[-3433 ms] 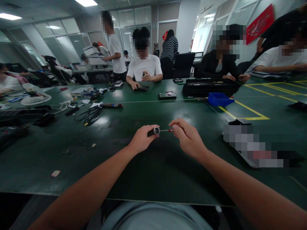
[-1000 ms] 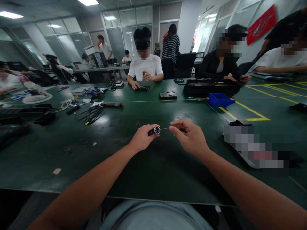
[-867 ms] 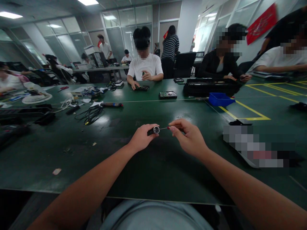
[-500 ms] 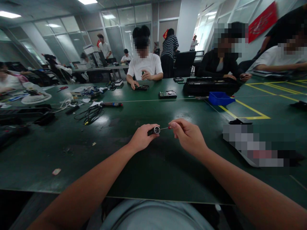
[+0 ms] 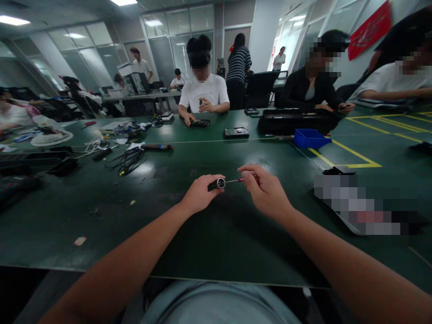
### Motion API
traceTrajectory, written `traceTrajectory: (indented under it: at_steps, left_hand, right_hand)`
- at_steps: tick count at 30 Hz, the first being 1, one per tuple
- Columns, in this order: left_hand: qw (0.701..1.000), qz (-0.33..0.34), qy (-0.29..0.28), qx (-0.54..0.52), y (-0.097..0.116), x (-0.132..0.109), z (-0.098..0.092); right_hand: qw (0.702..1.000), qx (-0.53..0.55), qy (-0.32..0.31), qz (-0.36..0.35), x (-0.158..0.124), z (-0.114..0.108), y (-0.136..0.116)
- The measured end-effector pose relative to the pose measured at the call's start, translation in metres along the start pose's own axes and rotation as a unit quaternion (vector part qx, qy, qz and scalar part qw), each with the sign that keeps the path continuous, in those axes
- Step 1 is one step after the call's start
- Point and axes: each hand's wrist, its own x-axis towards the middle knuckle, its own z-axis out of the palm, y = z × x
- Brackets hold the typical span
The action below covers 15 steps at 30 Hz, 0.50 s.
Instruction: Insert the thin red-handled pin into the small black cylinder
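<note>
My left hand (image 5: 201, 192) is closed around a small dark cylinder with a silver ring at its end (image 5: 221, 183), which faces me. From the right, the thin metal shaft of a screwdriver (image 5: 232, 181) reaches the cylinder's ringed end. My right hand (image 5: 265, 186) holds the screwdriver by its red handle, between thumb and fingers, with the index finger lifted and stretched out above it. Most of the handle is hidden by the fingers. Both hands are above the green table (image 5: 216, 243).
Cables (image 5: 126, 161) and a dark pen-shaped tool (image 5: 157, 147) lie at left. Ahead are a hard drive (image 5: 236, 132), a blue bin (image 5: 311, 138) and a long black casing (image 5: 297, 121). A blurred pale object (image 5: 354, 202) lies at right. Across the table a co-worker (image 5: 204, 92) handles a dark device.
My right index finger has lifted and straightened, and the right-hand fingers have shifted on the handle, showing more red. The left hand and the cylinder have stayed in place.
</note>
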Motion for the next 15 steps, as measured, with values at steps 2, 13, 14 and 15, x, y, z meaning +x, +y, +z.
traceTrajectory:
  at_steps: [2,13,14,15]
  left_hand:
    - [1.000,0.000,0.001,-0.001,-0.001,0.000,0.000]
    - [0.999,0.036,-0.007,-0.011,-0.002,-0.001,0.000]
    - [0.999,0.043,-0.012,-0.011,-0.001,-0.001,0.000]
    - [0.999,0.047,-0.015,-0.010,0.000,0.000,-0.001]
  right_hand:
    - [1.000,0.019,0.005,0.003,-0.001,0.001,0.002]
    - [0.961,0.253,0.064,0.088,0.008,0.010,0.013]
    - [0.949,0.284,0.073,0.118,0.010,0.011,0.016]
    - [0.930,0.323,0.084,0.155,0.013,0.011,0.019]
